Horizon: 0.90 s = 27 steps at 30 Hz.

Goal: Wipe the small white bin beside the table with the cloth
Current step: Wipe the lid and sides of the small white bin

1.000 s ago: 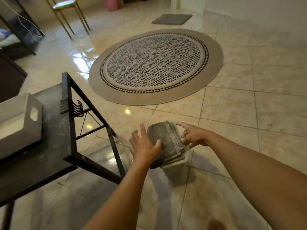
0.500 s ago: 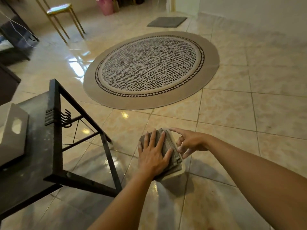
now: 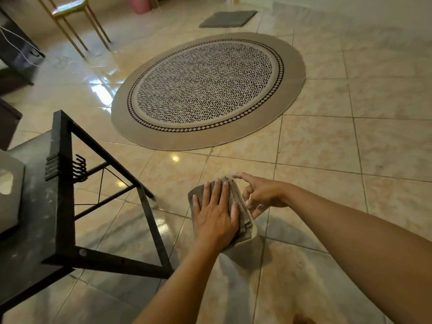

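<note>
A person's left hand (image 3: 215, 220) presses flat, fingers straight, on the folded grey cloth (image 3: 243, 219) covering the top of the small white bin (image 3: 254, 233), which stands on the floor just beside the black table (image 3: 58, 206). The right hand (image 3: 261, 195) touches the cloth's far corner with a straight forefinger, its other fingers loosely bent and grasping nothing visible. The wipe looks barely begun, the bin's sides apparently left to do, on glossy beige tiles (image 3: 327, 160) near a round patterned rug (image 3: 205, 90).

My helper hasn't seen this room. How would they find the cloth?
From the round patterned rug, come toward the black table. Right of its leg, the cloth covers the small white bin, under the left hand. Only it is folded grey towelling.
</note>
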Each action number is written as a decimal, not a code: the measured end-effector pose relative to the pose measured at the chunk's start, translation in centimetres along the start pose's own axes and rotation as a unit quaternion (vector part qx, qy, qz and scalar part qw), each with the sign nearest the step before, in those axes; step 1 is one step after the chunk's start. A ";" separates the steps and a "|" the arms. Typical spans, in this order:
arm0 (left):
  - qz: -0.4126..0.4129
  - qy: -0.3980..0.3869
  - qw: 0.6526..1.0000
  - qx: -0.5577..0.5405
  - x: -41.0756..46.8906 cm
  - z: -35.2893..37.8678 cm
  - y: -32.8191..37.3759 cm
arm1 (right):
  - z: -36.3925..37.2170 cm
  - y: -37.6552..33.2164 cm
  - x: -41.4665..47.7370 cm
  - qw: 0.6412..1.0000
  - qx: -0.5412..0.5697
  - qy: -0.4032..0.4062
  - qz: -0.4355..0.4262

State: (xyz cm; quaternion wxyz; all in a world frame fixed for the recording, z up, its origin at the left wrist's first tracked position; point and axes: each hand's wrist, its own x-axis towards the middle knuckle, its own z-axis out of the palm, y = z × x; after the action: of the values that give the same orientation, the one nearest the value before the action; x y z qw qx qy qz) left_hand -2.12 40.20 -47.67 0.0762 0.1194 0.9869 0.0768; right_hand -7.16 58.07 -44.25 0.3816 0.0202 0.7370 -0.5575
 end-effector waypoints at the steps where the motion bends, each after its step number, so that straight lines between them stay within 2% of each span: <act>1: 0.004 -0.001 1.000 0.000 -0.7 0.1 0.4 | 0.1 -0.1 0.0 1.000 -0.001 0.000 0.001; 6: 0.037 0.009 0.999 0.011 0.1 0.6 0.9 | 0.1 0.1 -0.1 1.000 0.001 -0.005 0.000; 11: -0.048 0.012 0.998 -0.025 0.3 0.4 -0.9 | 0.6 0.0 0.0 1.000 0.024 -0.005 -0.001; 15: -0.001 0.007 1.000 -0.006 -2.8 1.2 1.5 | 0.2 -0.1 0.0 1.000 0.016 -0.012 -0.004; 18: 0.018 0.018 1.000 0.014 -0.7 0.9 1.6 | 0.2 0.0 -0.2 1.000 0.011 -0.010 -0.002; 22: -0.022 0.002 1.000 0.004 1.9 0.1 0.1 | 0.9 -0.4 -0.1 1.000 0.014 -0.001 0.000; 27: -0.024 -0.012 1.000 -0.004 -2.3 0.5 1.3 | 0.9 -0.5 0.1 1.000 0.009 -0.008 0.004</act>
State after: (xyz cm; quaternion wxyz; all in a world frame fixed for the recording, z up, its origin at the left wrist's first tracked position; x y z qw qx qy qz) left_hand 0.47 40.95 -47.61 0.0899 0.0965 0.9882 0.0776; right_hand -6.98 57.07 -43.98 0.3895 0.0224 0.7290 -0.5624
